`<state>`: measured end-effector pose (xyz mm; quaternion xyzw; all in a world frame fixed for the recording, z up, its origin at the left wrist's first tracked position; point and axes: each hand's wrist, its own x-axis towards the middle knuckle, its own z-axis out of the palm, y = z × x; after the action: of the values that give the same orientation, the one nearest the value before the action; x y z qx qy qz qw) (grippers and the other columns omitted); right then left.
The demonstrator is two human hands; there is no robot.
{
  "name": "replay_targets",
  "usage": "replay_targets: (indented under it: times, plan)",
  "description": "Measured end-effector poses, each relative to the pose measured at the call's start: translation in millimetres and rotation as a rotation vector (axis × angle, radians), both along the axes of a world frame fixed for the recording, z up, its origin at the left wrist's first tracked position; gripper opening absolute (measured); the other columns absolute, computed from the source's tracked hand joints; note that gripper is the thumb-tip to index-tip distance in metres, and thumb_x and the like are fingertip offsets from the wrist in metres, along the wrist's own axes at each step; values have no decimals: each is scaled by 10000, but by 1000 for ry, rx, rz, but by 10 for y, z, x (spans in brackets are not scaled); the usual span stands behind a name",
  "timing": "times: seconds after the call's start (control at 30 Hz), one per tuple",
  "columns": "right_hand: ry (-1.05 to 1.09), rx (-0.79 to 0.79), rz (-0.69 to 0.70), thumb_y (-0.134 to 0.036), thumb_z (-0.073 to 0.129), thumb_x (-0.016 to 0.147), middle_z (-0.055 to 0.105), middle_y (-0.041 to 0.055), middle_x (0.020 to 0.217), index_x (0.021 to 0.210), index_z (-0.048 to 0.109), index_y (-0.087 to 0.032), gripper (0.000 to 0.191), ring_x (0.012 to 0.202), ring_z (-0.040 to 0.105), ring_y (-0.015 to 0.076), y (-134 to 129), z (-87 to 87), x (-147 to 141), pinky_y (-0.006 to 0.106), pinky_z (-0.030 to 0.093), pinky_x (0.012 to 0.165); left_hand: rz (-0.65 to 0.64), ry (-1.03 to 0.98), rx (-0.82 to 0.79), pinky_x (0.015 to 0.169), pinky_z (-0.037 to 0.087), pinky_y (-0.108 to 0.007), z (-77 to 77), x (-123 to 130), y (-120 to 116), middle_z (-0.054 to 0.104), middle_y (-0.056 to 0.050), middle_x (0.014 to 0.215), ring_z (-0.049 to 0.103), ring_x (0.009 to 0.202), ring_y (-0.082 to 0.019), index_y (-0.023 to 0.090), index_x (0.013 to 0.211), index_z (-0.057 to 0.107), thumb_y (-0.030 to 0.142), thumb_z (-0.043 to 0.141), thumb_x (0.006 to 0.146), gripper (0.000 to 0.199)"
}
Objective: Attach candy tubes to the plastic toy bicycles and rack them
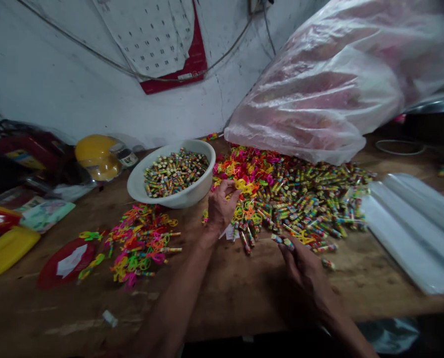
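Note:
My left hand [222, 205] reaches into the near left side of a heaped pile, its fingers curled and closed at a yellow plastic piece [246, 187]. My right hand [306, 261] is closed around small printed tubes [281, 240], with two pale ends sticking out past the fingers. In front of both hands lies the pile of small printed tubes [300, 199], mixed at its left with bright plastic loop pieces [240, 166]. A white basin [186, 199] full of similar tubes stands left of my left hand. Nearer me is a smaller heap of bright loop-topped tubes [140, 243].
A large filled clear plastic bag [311, 99] leans over the back of the pile. Flat clear plastic bags [416, 233] lie at the right. On the left are a red disc [46, 271] with paper, a yellow container [9, 251] and a yellow round object [97, 154].

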<state>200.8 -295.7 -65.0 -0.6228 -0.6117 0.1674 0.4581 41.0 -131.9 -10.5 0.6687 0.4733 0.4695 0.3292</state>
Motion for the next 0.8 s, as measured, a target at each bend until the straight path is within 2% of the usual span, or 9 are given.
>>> replay_targets:
  times: [0.1, 0.23, 0.3, 0.43, 0.57, 0.67, 0.8]
  plan:
    - [-25, 21, 61, -270, 406, 898, 626, 54, 806, 1022, 570, -200, 217, 641, 567, 160, 76, 11, -10, 258, 452, 569, 70, 28, 43, 795, 469, -279, 32, 55, -53, 679, -32, 882, 648, 862, -168, 207, 966, 534, 272, 563, 818, 164]
    - [47, -6, 22, -280, 409, 898, 611, 44, 776, 1040, 561, -194, 226, 627, 550, 159, 60, -56, -43, 255, 442, 570, 96, 83, 18, 911, 419, -322, -30, 100, -23, 663, -33, 931, 611, 964, -184, 213, 906, 556, 204, 593, 777, 134]
    - [85, -25, 34, -300, 420, 898, 616, 47, 812, 1060, 563, -198, 239, 648, 555, 157, 17, -75, -43, 254, 444, 586, 79, -50, -71, 890, 435, -315, -41, 121, 14, 645, -30, 973, 612, 949, -170, 218, 970, 516, 214, 593, 776, 209]
    - [157, -32, -10, -334, 443, 895, 603, 25, 799, 1035, 578, -213, 229, 676, 551, 148, -10, -45, 0, 244, 449, 614, -3, -354, -366, 667, 504, -271, 16, 136, 16, 623, -50, 949, 646, 748, -141, 186, 1020, 390, 224, 569, 769, 311]
    - [275, -34, -69, -368, 472, 886, 564, 17, 768, 974, 589, -197, 225, 708, 545, 147, 6, 37, 116, 253, 458, 650, -239, -408, -635, 486, 449, -215, 84, 46, -277, 622, -43, 836, 617, 602, -127, 164, 970, 412, 221, 631, 686, 363]
    - [394, -68, -61, -398, 475, 884, 535, 2, 719, 939, 588, -182, 250, 627, 512, 123, -21, 118, 201, 233, 440, 568, -394, -488, -828, 423, 364, -172, 101, -51, -612, 598, -12, 806, 575, 572, -94, 179, 972, 427, 182, 652, 651, 391]
    - [374, -176, 89, -408, 499, 869, 518, -16, 672, 877, 611, -179, 255, 565, 447, 97, -54, 213, 163, 206, 378, 495, -480, -526, -969, 400, 280, -147, 73, -96, -946, 574, 19, 798, 524, 544, -54, 199, 1007, 434, 212, 666, 689, 393]
